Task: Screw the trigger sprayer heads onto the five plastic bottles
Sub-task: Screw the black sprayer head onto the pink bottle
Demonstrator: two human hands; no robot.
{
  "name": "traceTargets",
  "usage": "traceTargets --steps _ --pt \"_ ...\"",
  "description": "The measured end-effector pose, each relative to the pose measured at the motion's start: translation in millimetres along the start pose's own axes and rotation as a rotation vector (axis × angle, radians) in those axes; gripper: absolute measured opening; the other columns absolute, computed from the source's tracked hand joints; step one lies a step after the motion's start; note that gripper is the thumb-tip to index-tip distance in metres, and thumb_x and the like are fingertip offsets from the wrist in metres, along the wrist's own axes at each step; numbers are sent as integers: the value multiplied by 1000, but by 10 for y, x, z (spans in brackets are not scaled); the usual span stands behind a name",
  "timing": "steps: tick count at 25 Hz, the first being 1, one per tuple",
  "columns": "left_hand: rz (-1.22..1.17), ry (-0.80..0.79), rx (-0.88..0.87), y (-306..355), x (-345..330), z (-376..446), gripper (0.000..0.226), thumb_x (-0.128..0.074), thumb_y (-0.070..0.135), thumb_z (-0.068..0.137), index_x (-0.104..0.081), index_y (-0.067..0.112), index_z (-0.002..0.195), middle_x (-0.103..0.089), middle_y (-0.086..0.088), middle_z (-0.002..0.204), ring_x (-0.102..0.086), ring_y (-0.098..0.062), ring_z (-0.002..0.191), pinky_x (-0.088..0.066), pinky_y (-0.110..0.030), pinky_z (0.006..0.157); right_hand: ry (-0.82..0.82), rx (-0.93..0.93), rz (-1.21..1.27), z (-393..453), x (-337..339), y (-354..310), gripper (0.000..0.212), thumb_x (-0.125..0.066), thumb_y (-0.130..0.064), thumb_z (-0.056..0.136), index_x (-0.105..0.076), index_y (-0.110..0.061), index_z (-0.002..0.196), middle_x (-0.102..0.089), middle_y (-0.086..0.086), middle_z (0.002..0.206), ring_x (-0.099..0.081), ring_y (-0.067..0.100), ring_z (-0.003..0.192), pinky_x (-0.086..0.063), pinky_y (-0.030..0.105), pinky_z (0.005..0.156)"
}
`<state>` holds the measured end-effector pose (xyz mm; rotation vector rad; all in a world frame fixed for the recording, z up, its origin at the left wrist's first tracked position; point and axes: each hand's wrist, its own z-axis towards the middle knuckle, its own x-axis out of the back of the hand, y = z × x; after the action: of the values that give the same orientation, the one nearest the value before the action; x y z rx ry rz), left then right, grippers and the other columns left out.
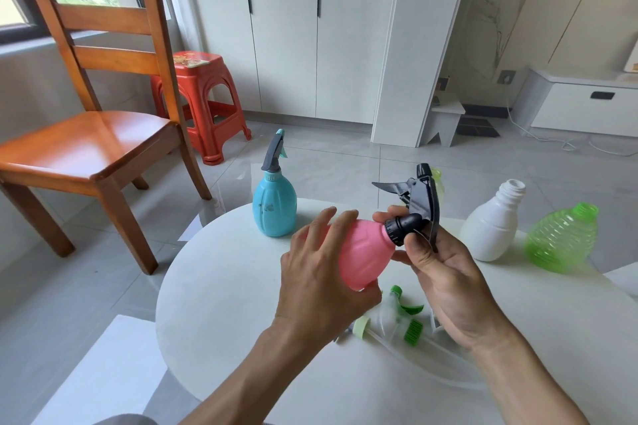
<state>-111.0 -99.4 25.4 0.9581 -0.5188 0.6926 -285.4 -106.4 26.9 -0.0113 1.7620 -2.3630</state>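
— What's the person holding over the worktop point(221, 304)?

— A pink bottle point(362, 252), tipped on its side above the round white top, neck pointing right. The left hand point(317, 283) is wrapped round the fat end of it, fingers spread over the far side.

— And the other one?

— The right hand point(445, 272) is closed on the black sprayer head point(419, 203); thumb and fingertips pinch just by the ribbed collar, which sits on the bottle's neck. The trigger sticks out to the left, the nozzle up and away. How far the collar is threaded on, I can't tell from here.

— The rest of the bottles?

— A blue bottle point(274, 207) stands upright at the far edge with a grey sprayer point(272, 157) already on it. To the right, a white bottle point(490, 228) stands with its neck open, and just beside it a ribbed green bottle point(561, 240) leans, also uncapped. A pale yellow-green bit shows behind the black head; what it is I can't say.

— Any loose sprayers?

— A couple lie on the worktop under the hands: a clear one with green parts point(407, 316) and one with a pale collar point(360, 326), their thin tubes trailing toward the near right edge.

— Beyond that?

— A wooden chair point(93, 145) at left, a red plastic stool point(200, 97) behind it.
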Motion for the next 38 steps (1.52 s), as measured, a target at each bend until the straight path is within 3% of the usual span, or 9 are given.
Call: traceTargets --steps 5,10,14,17,22,25,28,31,38 --pt "-106 -24 31 70 -28 -24 90 -78 47 55 -45 32 137 -51 12 132 -53 -19 110 -53 -45 86 81 7 97 20 -43 -22 51 -81 -48 75 -71 -13 111 -74 11 118 -64 26 118 -47 41 102" --pt "-165 -27 48 95 -76 -26 89 -79 47 55 -45 35 136 -52 16 129 -53 -15 109 -54 -39 86 213 -13 263 16 -196 -15 50 -90 -43 63 -70 -16 99 -76 6 102 -66 19 102 -49 32 94" --pt "-181 3 76 115 -113 -25 89 -81 44 55 -48 31 136 -53 13 129 -54 -16 111 -52 -40 90 390 45 309 13 -371 30 29 -88 -29 67 -73 -23 91 -77 5 98 -70 14 94 -54 27 85" --pt "-216 28 93 168 -146 -34 90 -81 55 56 -49 29 136 -54 13 131 -54 -13 114 -49 -33 94 514 114 240 8 -492 71 21 -84 -34 76 -74 -25 92 -78 1 96 -70 10 89 -54 21 76" --pt "-271 37 141 161 -172 4 86 -82 45 54 -49 32 132 -54 16 125 -56 -9 109 -52 -35 91 381 39 213 0 -466 72 26 -59 -38 95 -75 -29 114 -74 2 121 -64 19 119 -48 34 100" --pt "-380 15 174 138 -161 25 84 -85 40 53 -51 33 129 -59 14 119 -60 -8 106 -55 -35 86 327 -14 261 -7 -443 39 38 -66 -39 86 -71 -22 120 -73 1 123 -66 16 116 -51 33 97" --pt "-439 -18 164 119 -137 27 82 -87 38 53 -52 36 127 -63 12 116 -63 -10 105 -57 -36 84 307 -2 283 5 -390 -7 44 -79 -32 73 -71 -22 115 -74 6 119 -67 22 115 -48 47 104" --pt "-446 -46 133 121 -124 10 82 -86 40 54 -53 35 128 -61 13 118 -62 -11 107 -57 -37 83 308 15 235 5 -353 -13 59 -81 -26 71 -62 -7 123 -76 6 111 -68 25 110 -44 56 106" --pt "-439 -64 121 70 -60 13 87 -89 36 53 -49 41 130 -58 16 118 -62 -11 104 -60 -35 75 78 -13 332 25 -150 -66 28 -61 -28 93 -72 -17 116 -71 11 125 -63 24 122 -46 39 106"
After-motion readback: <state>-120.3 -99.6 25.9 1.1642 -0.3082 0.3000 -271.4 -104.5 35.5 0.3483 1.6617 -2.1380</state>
